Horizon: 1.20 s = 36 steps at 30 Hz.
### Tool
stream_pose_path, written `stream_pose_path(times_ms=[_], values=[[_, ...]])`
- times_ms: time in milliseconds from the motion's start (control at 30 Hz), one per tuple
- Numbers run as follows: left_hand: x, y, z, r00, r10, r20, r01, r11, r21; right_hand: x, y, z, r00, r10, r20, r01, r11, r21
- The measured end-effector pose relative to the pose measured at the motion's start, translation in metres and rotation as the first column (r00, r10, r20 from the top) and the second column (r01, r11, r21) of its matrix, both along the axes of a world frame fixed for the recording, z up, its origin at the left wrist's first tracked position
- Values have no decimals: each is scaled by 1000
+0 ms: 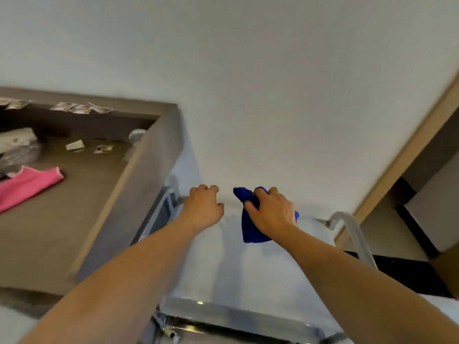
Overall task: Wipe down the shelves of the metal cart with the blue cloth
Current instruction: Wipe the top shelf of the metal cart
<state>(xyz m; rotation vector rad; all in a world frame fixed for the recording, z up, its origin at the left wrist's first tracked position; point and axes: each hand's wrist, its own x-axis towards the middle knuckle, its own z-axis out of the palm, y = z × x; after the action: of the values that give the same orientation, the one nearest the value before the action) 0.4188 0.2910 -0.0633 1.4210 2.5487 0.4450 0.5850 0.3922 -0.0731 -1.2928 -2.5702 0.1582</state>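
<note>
The metal cart's shiny top shelf point(248, 274) fills the lower middle of the view, pushed against a white wall. My right hand point(270, 212) is closed around the bunched blue cloth point(250, 232), which hangs down onto the far part of the shelf. My left hand point(203, 207) rests at the shelf's far edge near the wall, fingers curled over the rim. A lower part of the cart point(223, 331) shows at the bottom edge.
A brown desk point(82, 219) stands close on the left, carrying a pink cloth point(27, 187), a plastic bag point(19, 147) and small photos point(103, 148). The cart's curved handle point(352, 232) rises at right, beside a wooden door frame point(407, 150).
</note>
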Motion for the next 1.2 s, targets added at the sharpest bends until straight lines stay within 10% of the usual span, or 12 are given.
stream_pose_path(times_ms=[867,1200], values=[[-39,-152,-207,902,402,158,-370,907,-199,-111,-121,-212,910,379,168,-315,896,-314],[-61,-123,-244,850,495,178,-459,863,-209,-130,-117,-271,629,737,246,-661,674,-330]])
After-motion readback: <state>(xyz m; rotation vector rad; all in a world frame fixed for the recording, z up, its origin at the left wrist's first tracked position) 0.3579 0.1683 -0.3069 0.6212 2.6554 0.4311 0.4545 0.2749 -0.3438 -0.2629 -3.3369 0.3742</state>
